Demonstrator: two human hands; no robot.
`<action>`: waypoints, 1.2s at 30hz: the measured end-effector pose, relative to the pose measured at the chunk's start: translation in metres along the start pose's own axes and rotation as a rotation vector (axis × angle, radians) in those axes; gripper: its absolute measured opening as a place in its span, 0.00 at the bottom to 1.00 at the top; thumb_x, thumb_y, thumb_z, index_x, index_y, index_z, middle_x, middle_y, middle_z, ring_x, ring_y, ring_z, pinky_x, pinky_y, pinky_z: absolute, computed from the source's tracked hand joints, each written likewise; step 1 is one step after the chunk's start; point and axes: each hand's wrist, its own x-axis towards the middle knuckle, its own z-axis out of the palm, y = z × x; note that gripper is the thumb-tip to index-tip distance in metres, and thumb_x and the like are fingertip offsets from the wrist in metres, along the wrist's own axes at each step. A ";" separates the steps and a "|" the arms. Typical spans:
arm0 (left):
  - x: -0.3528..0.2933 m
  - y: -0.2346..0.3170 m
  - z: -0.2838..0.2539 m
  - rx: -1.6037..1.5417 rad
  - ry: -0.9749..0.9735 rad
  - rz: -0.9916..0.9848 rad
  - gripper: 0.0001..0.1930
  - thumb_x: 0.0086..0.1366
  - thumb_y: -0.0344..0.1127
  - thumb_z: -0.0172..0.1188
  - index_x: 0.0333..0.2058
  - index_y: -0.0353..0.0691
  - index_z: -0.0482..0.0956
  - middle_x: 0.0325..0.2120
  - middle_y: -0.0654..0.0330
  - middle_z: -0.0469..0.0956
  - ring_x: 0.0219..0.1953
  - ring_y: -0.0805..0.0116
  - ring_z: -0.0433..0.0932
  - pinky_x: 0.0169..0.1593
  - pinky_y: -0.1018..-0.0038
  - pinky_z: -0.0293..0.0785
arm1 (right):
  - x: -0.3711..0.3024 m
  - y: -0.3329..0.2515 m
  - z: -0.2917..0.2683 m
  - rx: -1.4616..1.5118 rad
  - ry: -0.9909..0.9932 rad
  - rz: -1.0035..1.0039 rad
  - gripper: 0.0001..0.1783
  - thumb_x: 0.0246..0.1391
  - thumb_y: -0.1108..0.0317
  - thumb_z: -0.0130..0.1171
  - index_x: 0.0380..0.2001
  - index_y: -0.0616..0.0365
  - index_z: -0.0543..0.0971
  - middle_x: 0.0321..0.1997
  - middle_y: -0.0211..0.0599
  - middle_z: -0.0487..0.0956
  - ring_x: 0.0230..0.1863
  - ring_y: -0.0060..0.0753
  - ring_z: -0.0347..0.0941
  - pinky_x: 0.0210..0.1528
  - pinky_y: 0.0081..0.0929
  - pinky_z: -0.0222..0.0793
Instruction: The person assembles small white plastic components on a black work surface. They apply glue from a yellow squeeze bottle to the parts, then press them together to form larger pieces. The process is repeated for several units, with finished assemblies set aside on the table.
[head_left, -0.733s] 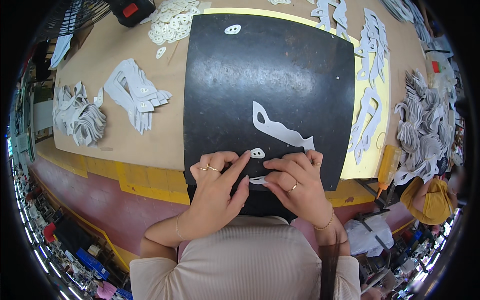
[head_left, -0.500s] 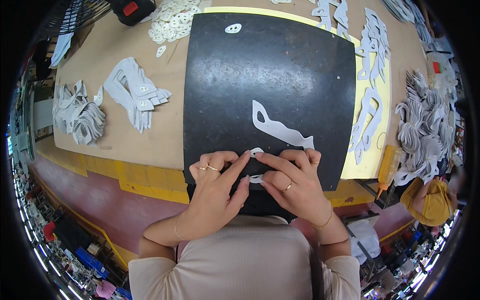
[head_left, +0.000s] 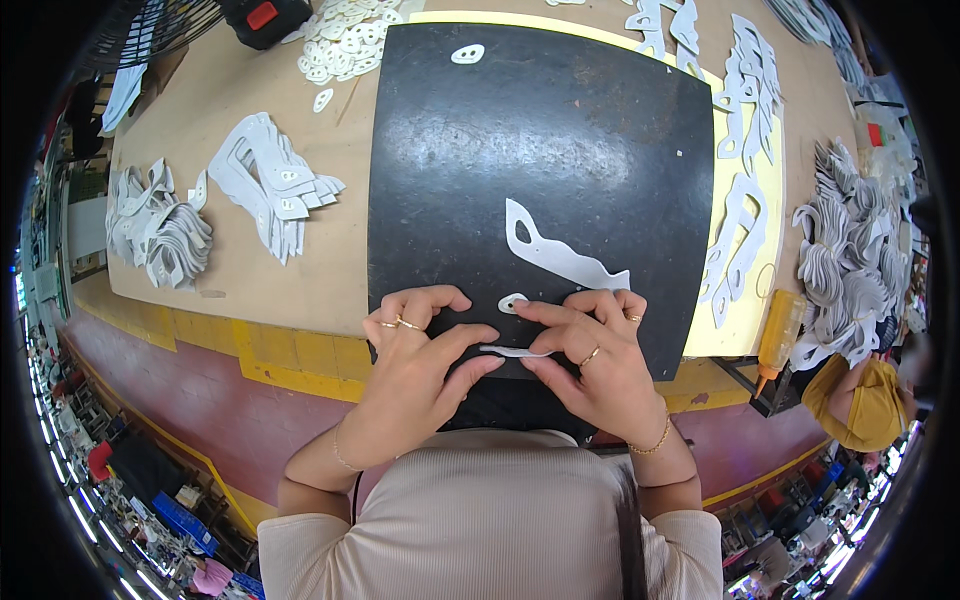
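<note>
At the near edge of the black mat (head_left: pixel 470 170), my left hand (head_left: pixel 415 345) pinches one end of a light grey cut piece (head_left: pixel 517 352) between thumb and index finger. The piece's other end is pinched by my right hand (head_left: pixel 600 350); it is seen nearly edge-on, and my fingers hide both ends. Just beyond it lies a small white oval piece with holes (head_left: pixel 509 303), touched by my right index fingertip. A wavy grey cut piece (head_left: pixel 565 262) with a wide opening at one end lies farther off, its near end close to my right fingers.
Another white oval piece (head_left: pixel 467 54) lies at the mat's far left. Left of the mat are a heap of ovals (head_left: pixel 340 45) and stacked grey pieces (head_left: pixel 265 180). Grey pieces (head_left: pixel 740 235) lie on yellow sheeting at right, near an orange bottle (head_left: pixel 780 335) and grey bundles (head_left: pixel 850 250).
My left index finger has left the white oval and come down to pinch the grey piece. That piece has tilted and now shows as a longer, thinner strip.
</note>
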 end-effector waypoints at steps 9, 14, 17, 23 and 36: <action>0.011 -0.006 0.002 -0.051 0.074 0.044 0.05 0.61 0.36 0.67 0.36 0.46 0.85 0.45 0.61 0.73 0.48 0.59 0.67 0.52 0.62 0.53 | 0.004 -0.001 0.003 0.098 0.102 0.081 0.10 0.48 0.69 0.72 0.32 0.52 0.79 0.48 0.23 0.86 0.39 0.25 0.75 0.48 0.32 0.52; 0.022 -0.005 -0.001 -0.025 0.078 0.058 0.04 0.62 0.35 0.66 0.36 0.45 0.84 0.43 0.62 0.73 0.48 0.59 0.66 0.52 0.63 0.53 | 0.008 -0.004 0.003 0.118 0.138 0.124 0.09 0.50 0.70 0.71 0.32 0.52 0.79 0.45 0.24 0.87 0.35 0.22 0.75 0.46 0.30 0.52; 0.023 -0.005 -0.003 -0.039 0.055 0.059 0.04 0.62 0.35 0.66 0.36 0.45 0.84 0.43 0.62 0.73 0.49 0.59 0.66 0.52 0.63 0.53 | 0.008 -0.003 0.003 0.146 0.151 0.132 0.09 0.50 0.71 0.71 0.32 0.52 0.79 0.45 0.25 0.87 0.35 0.22 0.75 0.46 0.29 0.52; 0.023 -0.006 -0.005 -0.044 0.046 0.094 0.07 0.58 0.33 0.69 0.36 0.44 0.84 0.44 0.63 0.74 0.49 0.61 0.69 0.52 0.62 0.54 | 0.007 -0.002 0.001 0.168 0.141 0.141 0.09 0.50 0.72 0.71 0.33 0.51 0.80 0.46 0.23 0.87 0.37 0.22 0.76 0.47 0.29 0.52; 0.024 -0.017 0.010 -0.085 0.071 0.362 0.08 0.52 0.29 0.71 0.29 0.45 0.80 0.46 0.69 0.81 0.44 0.65 0.76 0.47 0.64 0.57 | 0.008 -0.003 0.003 0.090 0.132 0.109 0.11 0.47 0.75 0.72 0.32 0.53 0.79 0.46 0.28 0.87 0.39 0.26 0.77 0.48 0.29 0.55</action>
